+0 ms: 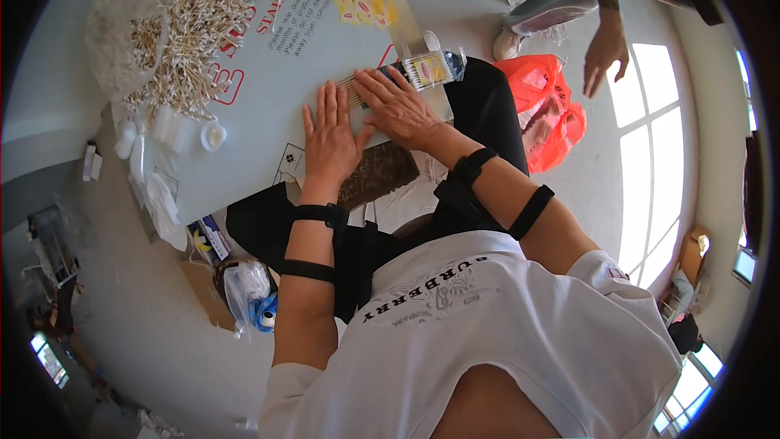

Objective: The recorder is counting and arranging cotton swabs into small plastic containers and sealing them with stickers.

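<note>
Both my hands lie flat near the table's front edge, fingers stretched out. My left hand (331, 136) points away from me. Leaning in from the right, my right hand (400, 107) has its thumb close to the left one. A row of cotton swabs (351, 91) shows in part between and under the fingers; the rest is hidden. Just beyond my right fingertips sits a clear pack of cotton swabs (429, 71) with a yellow label. A big loose heap of cotton swabs (191, 28) covers the far left of the table.
Yellow printed cards (366, 2) lie at the table's far side. A small round white container (213, 136) stands at left on the grey table (268, 114). An orange-red plastic bag (546, 110) rests at right. Another person's hand (606, 53) hangs above the floor there.
</note>
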A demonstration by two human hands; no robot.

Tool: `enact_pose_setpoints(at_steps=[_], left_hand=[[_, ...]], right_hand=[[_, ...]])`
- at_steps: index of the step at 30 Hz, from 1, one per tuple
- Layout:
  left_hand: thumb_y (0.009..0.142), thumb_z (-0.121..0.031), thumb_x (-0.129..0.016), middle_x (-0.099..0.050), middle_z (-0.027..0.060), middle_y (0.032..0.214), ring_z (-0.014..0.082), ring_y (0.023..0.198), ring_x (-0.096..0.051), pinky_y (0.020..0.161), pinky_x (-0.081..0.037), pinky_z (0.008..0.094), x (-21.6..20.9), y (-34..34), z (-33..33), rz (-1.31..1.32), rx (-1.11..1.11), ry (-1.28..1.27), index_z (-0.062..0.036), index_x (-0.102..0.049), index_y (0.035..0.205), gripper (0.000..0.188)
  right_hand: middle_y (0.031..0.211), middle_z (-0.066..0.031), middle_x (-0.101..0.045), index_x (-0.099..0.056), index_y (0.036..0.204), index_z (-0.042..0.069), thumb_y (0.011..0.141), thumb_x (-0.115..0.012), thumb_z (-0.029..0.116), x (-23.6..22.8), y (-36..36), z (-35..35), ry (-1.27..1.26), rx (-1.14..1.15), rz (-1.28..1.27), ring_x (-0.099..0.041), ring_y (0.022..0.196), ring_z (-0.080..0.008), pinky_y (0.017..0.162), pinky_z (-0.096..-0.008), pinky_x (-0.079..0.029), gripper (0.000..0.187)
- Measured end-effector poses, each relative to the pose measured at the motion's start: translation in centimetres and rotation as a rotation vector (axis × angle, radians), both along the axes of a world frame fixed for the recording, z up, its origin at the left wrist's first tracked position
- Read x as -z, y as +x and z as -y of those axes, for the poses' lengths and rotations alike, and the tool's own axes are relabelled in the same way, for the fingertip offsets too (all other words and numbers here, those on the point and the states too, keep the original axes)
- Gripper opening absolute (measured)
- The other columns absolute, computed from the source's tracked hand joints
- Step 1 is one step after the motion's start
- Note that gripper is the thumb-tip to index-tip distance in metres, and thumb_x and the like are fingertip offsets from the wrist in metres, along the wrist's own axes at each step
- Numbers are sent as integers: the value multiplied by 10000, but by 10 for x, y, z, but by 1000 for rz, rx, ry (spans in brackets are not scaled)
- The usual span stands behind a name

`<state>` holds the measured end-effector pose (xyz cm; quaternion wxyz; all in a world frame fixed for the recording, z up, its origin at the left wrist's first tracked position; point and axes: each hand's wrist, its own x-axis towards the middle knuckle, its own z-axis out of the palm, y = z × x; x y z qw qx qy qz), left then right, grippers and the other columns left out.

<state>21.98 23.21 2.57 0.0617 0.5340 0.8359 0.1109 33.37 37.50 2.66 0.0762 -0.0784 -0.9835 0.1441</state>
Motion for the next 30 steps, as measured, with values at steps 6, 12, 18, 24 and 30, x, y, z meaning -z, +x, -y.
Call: enact_pose_setpoints(at_steps=[6,12,18,24,30], left_hand=[[930,-474,-532,-188,142,1593,274,1483,-148,1189,-93,502,-1,-1,-1,3,-2,-30,-29,-259,1503,775],[936,-451,-534,-165,136,1600,266,1488,-123,1193,-81,497,0,-1,2,9,-13,-51,-40,-231,1516,773],[933,-430,-544,-152,133,1603,273,1488,-115,1194,-78,497,0,0,1,9,-1,-53,-50,-198,1526,785],[930,-453,-542,-162,142,1599,286,1486,-123,1194,-89,495,2,1,-2,6,5,-34,-40,-211,1521,793],[926,-445,-548,-167,149,1597,289,1486,-126,1195,-92,490,2,7,-9,16,11,-26,-28,-217,1517,795]], right_hand=[[1568,-131,-259,-340,1464,27,922,-565,320,6,-1,1,-12,1,21,-222,1462,-256,1192,-438,-136,656],[1550,-132,-297,-381,1443,34,927,-562,313,-10,8,-18,-27,82,-58,-252,1448,-270,1185,-447,-155,615],[1565,-104,-264,-377,1466,185,994,-436,385,-1,48,-63,6,472,-78,-221,1456,-273,1178,-502,-124,516],[1583,-100,-223,-309,1505,200,988,-454,325,17,46,-66,-111,375,-17,-200,1464,-281,1184,-489,-99,551],[1571,-112,-245,-309,1503,198,989,-441,365,26,47,-67,-201,371,-69,-212,1459,-293,1178,-498,-137,556]])
